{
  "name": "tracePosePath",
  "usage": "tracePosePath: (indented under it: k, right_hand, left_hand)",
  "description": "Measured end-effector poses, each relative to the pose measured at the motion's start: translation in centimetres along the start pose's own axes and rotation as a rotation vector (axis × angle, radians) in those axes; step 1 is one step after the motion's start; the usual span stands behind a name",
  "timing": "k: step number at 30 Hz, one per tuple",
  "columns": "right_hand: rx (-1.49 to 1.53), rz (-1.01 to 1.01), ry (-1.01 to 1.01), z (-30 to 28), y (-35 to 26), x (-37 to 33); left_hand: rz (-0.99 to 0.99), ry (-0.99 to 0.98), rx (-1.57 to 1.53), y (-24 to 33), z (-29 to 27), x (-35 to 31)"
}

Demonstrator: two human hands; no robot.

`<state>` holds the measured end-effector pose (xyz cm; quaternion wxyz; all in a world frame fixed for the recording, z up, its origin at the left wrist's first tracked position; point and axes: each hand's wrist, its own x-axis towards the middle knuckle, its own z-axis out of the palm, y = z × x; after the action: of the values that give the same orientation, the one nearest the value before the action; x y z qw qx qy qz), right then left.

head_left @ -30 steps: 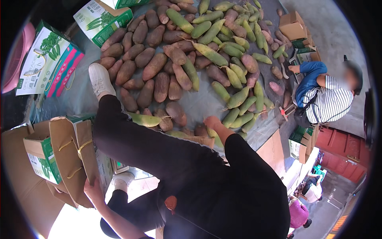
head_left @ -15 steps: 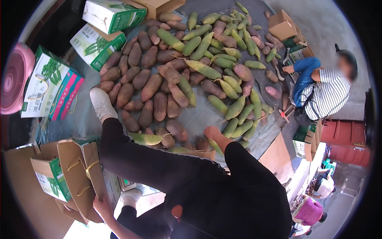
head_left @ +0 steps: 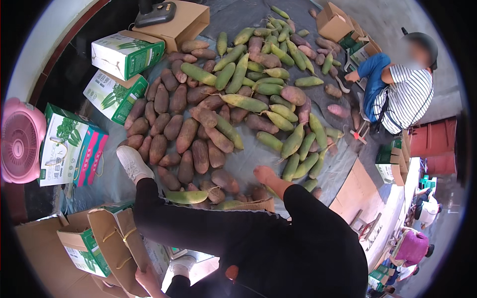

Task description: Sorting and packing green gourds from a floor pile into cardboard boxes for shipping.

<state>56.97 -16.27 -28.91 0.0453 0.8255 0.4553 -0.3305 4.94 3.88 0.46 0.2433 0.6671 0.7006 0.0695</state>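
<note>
At the lower left, my left hand (head_left: 146,279) has its fingers closed on the edge of an open cardboard box (head_left: 113,243) with yellow cord handles. My bare right hand (head_left: 266,175) hovers over the near edge of a vegetable pile, holding nothing that I can see; its fingers are blurred. Long green radishes (head_left: 243,102) lie mostly to the middle and right of the pile. Thick reddish-brown roots (head_left: 189,134) fill its left side. Close to my knee rest a pale green radish (head_left: 186,197) and a reddish root (head_left: 224,181).
Printed green-and-white cartons (head_left: 115,94) and a pink plastic basin (head_left: 21,141) stand along the left. A black device sits on a brown carton (head_left: 194,22) at the back. On the right a person in a striped shirt (head_left: 410,97) sits beside open boxes (head_left: 334,22).
The whole view has shifted, and the boxes and the seated person appear moved in the picture. My left hand stays at the box edge, my right hand over the pile's near edge.
</note>
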Motion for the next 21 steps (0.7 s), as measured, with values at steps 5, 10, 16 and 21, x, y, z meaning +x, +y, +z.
tracePosePath:
  k: [5,10,16,21]
  right_hand:
    - [0.495,0.098,0.199,-4.9,-5.2,0.2]
    - [0.629,-0.01,0.189,-8.6,-9.8,1.5]
    - [0.802,-0.193,0.262,-12.2,-14.6,2.4]
    - [0.901,-0.336,0.241,-15.8,-19.7,3.2]
  left_hand:
    - [0.018,0.012,0.079,-3.4,0.1,0.7]
    - [0.022,0.006,0.023,-2.0,0.0,0.3]
    - [-0.023,-0.009,-0.068,-0.7,-0.2,0.2]
    - [-0.002,0.077,0.022,-5.4,0.3,0.6]
